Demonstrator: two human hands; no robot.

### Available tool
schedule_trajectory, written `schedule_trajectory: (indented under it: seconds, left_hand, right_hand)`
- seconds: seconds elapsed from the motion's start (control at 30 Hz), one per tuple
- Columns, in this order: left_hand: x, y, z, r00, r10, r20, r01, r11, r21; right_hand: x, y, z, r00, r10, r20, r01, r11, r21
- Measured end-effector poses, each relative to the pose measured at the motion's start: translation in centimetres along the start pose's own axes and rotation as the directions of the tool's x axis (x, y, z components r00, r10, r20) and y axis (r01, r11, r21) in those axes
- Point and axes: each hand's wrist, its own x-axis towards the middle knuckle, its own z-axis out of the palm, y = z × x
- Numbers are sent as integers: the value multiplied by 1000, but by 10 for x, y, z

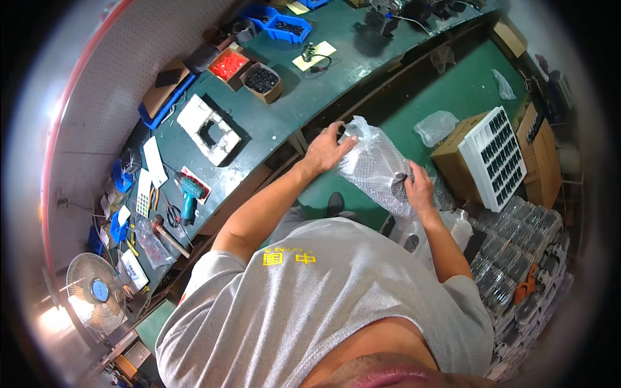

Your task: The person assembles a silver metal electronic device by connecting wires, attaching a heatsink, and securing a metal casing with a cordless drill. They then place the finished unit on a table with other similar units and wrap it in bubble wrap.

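A bubble-wrapped package (378, 167) is held up in front of my body, above the green floor. My left hand (327, 150) grips its upper left end, thumb on the near face. At its lower right side, my right hand (420, 187) is closed round the wrap beside a dark opening or gap. What lies inside the bubble wrap cannot be made out clearly. Below the package, near my right forearm, are some white bottle-like or plastic-wrapped items (458, 227), partly hidden.
The green workbench (268, 126) carries a white foam block (187, 116), a box of red parts (228, 65), a box of black parts (261, 80), a cordless drill (189, 194) and a hammer (169, 236). A fan (97, 291) stands left. Right are a white tray (475, 152) and stacked plastic-wrapped parts (511, 246).
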Motion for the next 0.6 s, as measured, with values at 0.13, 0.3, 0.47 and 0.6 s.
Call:
schedule_trajectory:
  seconds: [0.13,0.3,0.47,0.6]
  left_hand:
    - [-12,-16,-50,988,-148,-44,145,988,-61]
    - [-37,-83,-76,959,-232,-161,167,925,-340]
    - [-83,-131,-110,974,-200,-106,-3,457,-889]
    - [-123,-106,-137,883,-460,-95,87,358,-930]
  right_hand:
    - [35,-39,10,996,1,86,-9,996,87]
    - [81,-89,-8,973,-62,221,-1,962,274]
    - [68,-46,10,975,175,134,-215,885,412]
    - [37,-34,61,876,363,317,-457,415,787]
